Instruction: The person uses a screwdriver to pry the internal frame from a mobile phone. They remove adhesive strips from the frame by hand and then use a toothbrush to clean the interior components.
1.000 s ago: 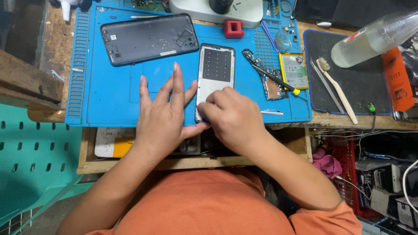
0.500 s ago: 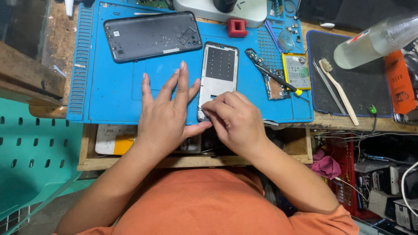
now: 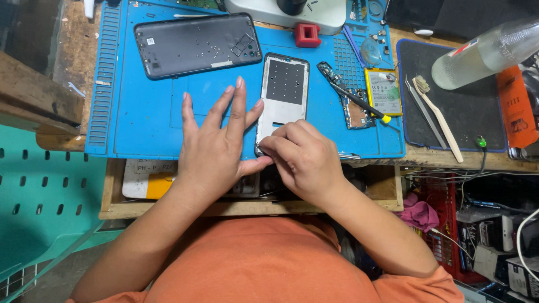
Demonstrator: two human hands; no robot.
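Observation:
A silver phone frame (image 3: 283, 92) lies upright on the blue work mat (image 3: 146, 118). My left hand (image 3: 216, 148) rests flat on the mat beside the frame's left edge, fingers spread, its thumb touching the frame's lower corner. My right hand (image 3: 303, 157) covers the frame's bottom end, fingertips pinched on that lower edge next to my left thumb. Whether a small tool sits in those fingers is hidden.
A dark phone back cover (image 3: 196, 45) lies at the mat's upper left. A circuit board, screwdriver (image 3: 353, 98) and battery (image 3: 383, 91) lie right of the frame. A toothbrush (image 3: 438, 115), tweezers and a clear bottle (image 3: 483, 53) sit on the black mat. A red block (image 3: 307, 35) sits above.
My hands stay on the frame's lower end; the right fingertips have shifted slightly along the bottom edge. The view has moved a little.

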